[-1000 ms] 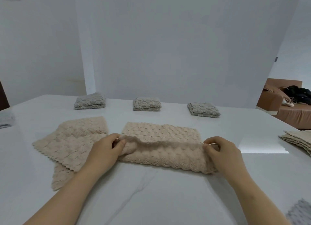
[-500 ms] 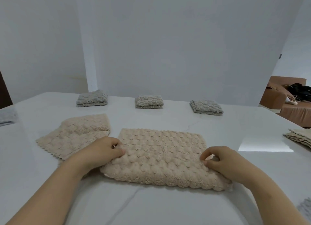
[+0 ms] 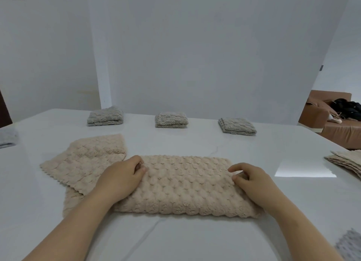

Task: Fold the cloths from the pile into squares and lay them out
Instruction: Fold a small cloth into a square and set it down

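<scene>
Beige cloth [image 3: 185,184], folded double, flat mid-table [image 3: 195,241]. Left hand [image 3: 123,176] pinches its left end, right hand [image 3: 254,182] its right end, fingers curled. 2nd beige cloth [image 3: 88,161] spread just left, partly under left forearm. 3 grey folded squares [image 3: 171,120] along far side; beige pile [image 3: 345,161] at right.

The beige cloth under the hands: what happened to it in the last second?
The left hand and right hand laid the raised fold of the beige cloth down; it now lies flat, doubled into a long rectangle. Both hands still pinch its ends. The grey folded cloths, the spread cloth at left and the pile at right stayed put.
</scene>
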Demonstrator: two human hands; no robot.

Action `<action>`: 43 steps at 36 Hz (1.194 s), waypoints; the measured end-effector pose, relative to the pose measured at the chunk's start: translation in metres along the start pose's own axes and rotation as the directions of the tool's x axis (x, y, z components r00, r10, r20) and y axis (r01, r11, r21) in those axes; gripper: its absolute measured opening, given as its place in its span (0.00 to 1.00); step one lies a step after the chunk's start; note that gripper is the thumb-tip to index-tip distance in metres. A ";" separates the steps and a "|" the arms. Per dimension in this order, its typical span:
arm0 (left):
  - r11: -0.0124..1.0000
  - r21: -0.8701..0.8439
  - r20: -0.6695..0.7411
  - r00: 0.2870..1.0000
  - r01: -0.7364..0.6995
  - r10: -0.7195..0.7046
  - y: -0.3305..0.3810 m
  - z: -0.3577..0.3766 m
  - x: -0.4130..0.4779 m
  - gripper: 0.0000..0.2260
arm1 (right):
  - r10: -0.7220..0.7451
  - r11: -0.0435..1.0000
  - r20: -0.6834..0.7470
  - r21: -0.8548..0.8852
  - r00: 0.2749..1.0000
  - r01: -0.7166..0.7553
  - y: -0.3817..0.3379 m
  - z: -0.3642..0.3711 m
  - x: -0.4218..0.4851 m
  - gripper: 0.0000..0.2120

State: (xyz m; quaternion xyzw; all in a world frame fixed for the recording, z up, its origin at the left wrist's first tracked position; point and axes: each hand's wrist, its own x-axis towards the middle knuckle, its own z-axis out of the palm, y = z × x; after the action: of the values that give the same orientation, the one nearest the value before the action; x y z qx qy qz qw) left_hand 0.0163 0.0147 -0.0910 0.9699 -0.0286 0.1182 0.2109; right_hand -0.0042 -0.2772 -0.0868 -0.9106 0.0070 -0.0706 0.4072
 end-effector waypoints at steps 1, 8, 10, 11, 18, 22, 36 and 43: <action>1.000 0.026 0.023 1.000 -0.007 0.007 0.000 -0.002 0.000 0.07 | 0.010 1.000 0.033 -0.029 0.999 -0.009 0.000 -0.003 0.000 0.10; 0.981 -0.191 0.187 0.982 0.042 -0.005 -0.003 -0.011 -0.003 0.07 | 0.077 0.990 0.208 -0.133 0.975 -0.050 -0.003 -0.017 -0.007 0.08; 0.956 -0.282 0.170 0.985 0.079 -0.032 -0.004 -0.015 -0.003 0.06 | 0.109 0.991 0.222 -0.106 0.969 -0.087 -0.004 -0.020 -0.007 0.06; 0.942 -0.322 0.167 0.985 0.099 -0.046 -0.005 -0.017 -0.002 0.05 | 0.139 0.989 0.236 -0.091 0.962 -0.120 -0.005 -0.022 -0.008 0.05; 0.864 -0.481 0.170 0.983 0.146 -0.071 -0.009 -0.023 -0.001 0.06 | 0.226 0.974 0.243 -0.045 0.943 -0.222 -0.004 -0.030 -0.011 0.07; 0.769 -0.628 0.054 0.993 0.116 -0.106 -0.009 -0.022 0.002 0.05 | 0.118 0.983 0.071 0.130 0.991 -0.126 -0.003 -0.026 -0.006 0.08; 0.966 -0.243 -0.038 0.994 0.092 -0.105 -0.008 0.008 0.003 0.11 | 0.026 0.998 -0.115 0.067 0.993 -0.018 0.008 0.003 0.005 0.09; 0.947 -0.279 0.094 0.986 0.158 -0.136 -0.012 -0.004 0.007 0.06 | 0.083 0.996 -0.038 -0.012 0.996 -0.083 0.009 -0.008 0.004 0.07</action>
State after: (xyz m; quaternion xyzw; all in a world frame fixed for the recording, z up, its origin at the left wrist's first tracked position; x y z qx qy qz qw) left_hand 0.0231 0.0273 -0.0909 0.9324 0.0192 0.0609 0.3557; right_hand -0.0009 -0.2894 -0.0878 -0.9109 0.0529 -0.0708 0.4031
